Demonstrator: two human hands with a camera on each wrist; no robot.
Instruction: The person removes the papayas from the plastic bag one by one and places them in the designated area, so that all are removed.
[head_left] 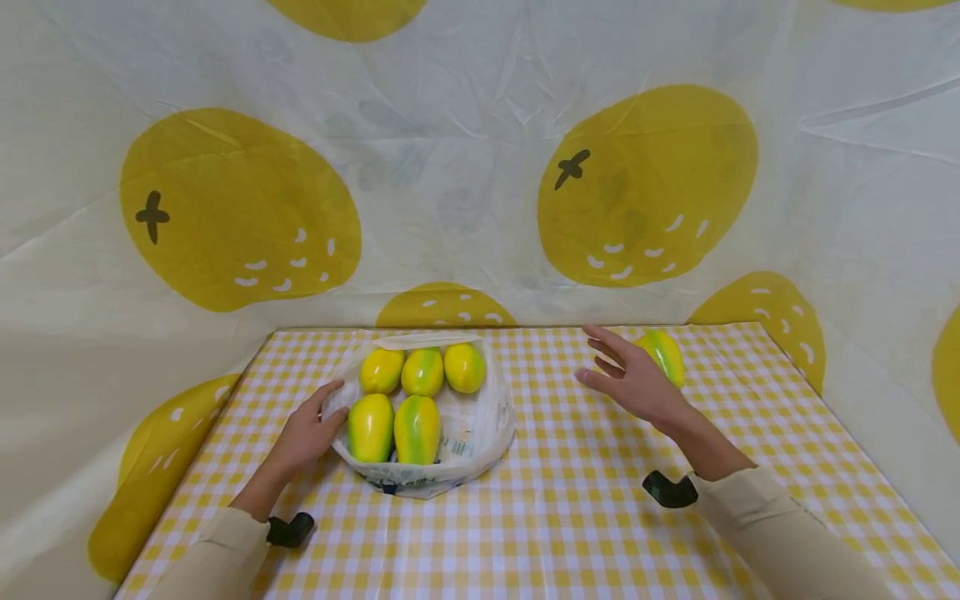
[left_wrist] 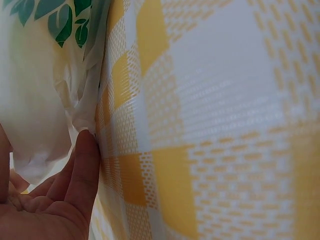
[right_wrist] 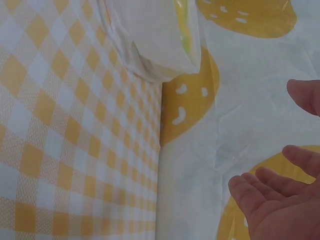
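Note:
A white plastic bag lies with its mouth wide open, left of the table's middle. Inside are several yellow-green mangoes, three in the back row and two in front. My left hand holds the bag's left side, thumb at the rim; in the left wrist view its fingers curl against the plastic, partly hidden behind it. To the right, my right hand hovers with fingers spread and nothing in them. Just behind it, another mango sits on the table, partly covered by the hand.
A yellow-and-white checked cloth covers the table. Close behind the table's back edge hangs a pale curtain printed with large yellow fruits. It runs along both sides too.

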